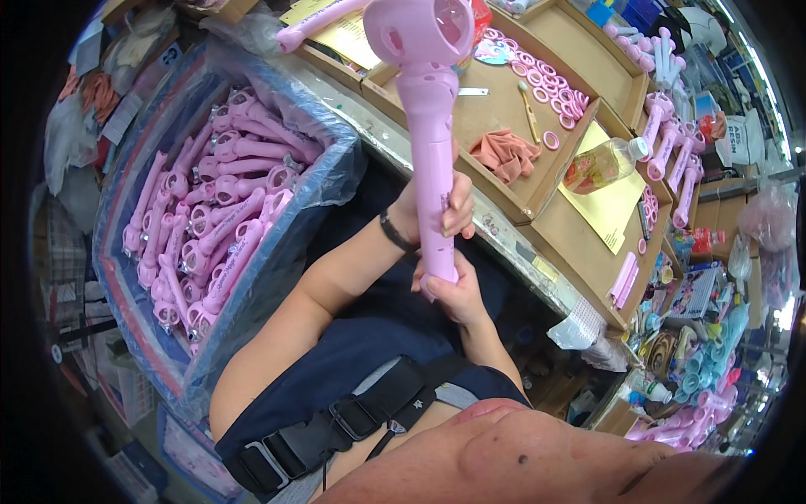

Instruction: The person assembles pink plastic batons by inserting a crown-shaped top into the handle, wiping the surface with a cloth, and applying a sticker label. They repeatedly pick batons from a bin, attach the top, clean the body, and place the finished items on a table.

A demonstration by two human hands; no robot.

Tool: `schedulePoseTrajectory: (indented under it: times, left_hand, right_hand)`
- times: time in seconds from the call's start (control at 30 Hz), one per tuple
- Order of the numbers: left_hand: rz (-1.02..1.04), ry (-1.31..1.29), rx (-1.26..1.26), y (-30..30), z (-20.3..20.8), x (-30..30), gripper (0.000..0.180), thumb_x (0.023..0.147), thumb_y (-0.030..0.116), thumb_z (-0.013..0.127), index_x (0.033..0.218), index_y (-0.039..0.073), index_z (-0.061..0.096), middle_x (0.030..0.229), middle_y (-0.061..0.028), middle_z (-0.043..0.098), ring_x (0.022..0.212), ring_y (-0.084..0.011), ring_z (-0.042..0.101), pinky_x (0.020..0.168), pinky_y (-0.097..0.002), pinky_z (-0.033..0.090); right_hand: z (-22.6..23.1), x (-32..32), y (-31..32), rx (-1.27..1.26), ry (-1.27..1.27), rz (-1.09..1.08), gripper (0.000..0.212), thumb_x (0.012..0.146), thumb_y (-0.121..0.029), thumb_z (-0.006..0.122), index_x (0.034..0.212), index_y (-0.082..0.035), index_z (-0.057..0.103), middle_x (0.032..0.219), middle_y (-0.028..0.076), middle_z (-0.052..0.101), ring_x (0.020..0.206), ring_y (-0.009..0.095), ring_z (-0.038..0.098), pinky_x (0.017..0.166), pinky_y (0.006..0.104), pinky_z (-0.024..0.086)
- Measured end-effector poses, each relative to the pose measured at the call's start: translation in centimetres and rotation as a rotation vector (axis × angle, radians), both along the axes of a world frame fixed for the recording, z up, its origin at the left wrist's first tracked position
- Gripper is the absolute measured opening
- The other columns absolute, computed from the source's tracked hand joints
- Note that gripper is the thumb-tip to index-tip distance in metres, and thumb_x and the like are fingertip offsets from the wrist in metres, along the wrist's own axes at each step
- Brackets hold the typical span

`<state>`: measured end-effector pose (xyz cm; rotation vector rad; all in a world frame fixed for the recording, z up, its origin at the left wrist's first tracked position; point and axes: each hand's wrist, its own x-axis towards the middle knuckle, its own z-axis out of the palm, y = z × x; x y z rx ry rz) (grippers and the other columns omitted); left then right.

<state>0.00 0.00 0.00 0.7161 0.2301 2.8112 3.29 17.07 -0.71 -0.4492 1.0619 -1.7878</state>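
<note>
A pink plastic toy wand, with a round, open-sided head, stands nearly upright in front of me. My left hand is closed around the lower middle of its handle, a black band on the wrist. Lower down, my right hand grips the bottom end, thumb against the handle. A large blue bin lined with clear plastic stands on my left, piled with similar pink wands.
On the bench to the right, cardboard trays hold pink rings, a folded peach cloth, a yellow-handled tool and a bottle on yellow paper. More pink wands lie beyond. Another pink wand rests at the upper left.
</note>
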Motion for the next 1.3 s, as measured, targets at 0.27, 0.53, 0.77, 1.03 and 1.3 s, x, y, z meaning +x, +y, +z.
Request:
schedulePoseTrajectory:
  times: [0.27,0.53,0.77,1.03,1.3]
  left_hand:
    - [1.074,-0.402,-0.968,3.3,1.3,4.1,0.04,0.094,0.025,0.055,0.121,0.001,0.038,0.097,-0.0075,0.055,0.085,-0.0113,0.054,0.076,-0.0272,0.047]
    - [0.606,-0.388,-0.91,2.1,1.5,4.4,0.046,0.082,0.006,0.066,0.121,0.001,0.041,0.107,-0.0098,0.058,0.091,-0.014,0.06,0.081,-0.0288,0.05]
    - [0.662,-0.536,-0.942,3.2,1.6,3.8,0.053,0.081,0.008,0.069,0.122,-0.002,0.037,0.112,-0.0114,0.058,0.1,-0.0132,0.057,0.087,-0.0277,0.048]
    - [0.611,-0.465,-0.757,1.9,1.0,2.8,0.059,0.084,0.018,0.069,0.129,0.001,0.034,0.117,-0.0144,0.057,0.1,-0.0192,0.061,0.086,-0.0306,0.049]
    - [0.828,-0.395,-0.368,-1.3,7.3,-3.3,0.079,0.088,0.069,0.034,0.14,0.01,0.03,0.14,-0.0152,0.039,0.128,-0.0297,0.04,0.106,-0.044,0.032]
  right_hand:
    - [-3.0,-0.7,-0.8,0.378,0.601,-0.233,0.05,0.078,-0.016,0.07,0.121,-0.001,0.048,0.101,0.009,0.061,0.089,0.016,0.06,0.077,0.0307,0.049]
    - [-6.6,-1.4,1.5,-0.117,-0.247,0.459,0.052,0.064,-0.015,0.072,0.111,-0.002,0.052,0.096,0.01,0.062,0.092,0.02,0.061,0.086,0.0309,0.046]
    - [-7.3,-0.8,2.1,0.103,-0.131,0.256,0.044,0.077,-0.018,0.073,0.112,-0.002,0.051,0.1,0.009,0.06,0.095,0.018,0.06,0.087,0.0324,0.047]
    - [-6.2,2.1,2.1,0.542,0.184,-0.082,0.042,0.074,-0.014,0.077,0.106,-0.004,0.052,0.082,0.002,0.059,0.072,0.01,0.058,0.066,0.0263,0.049]
    - [-0.8,0.2,5.6,0.347,0.344,-0.239,0.038,0.072,-0.013,0.078,0.101,-0.004,0.057,0.084,0.006,0.064,0.076,0.013,0.062,0.069,0.0303,0.052]
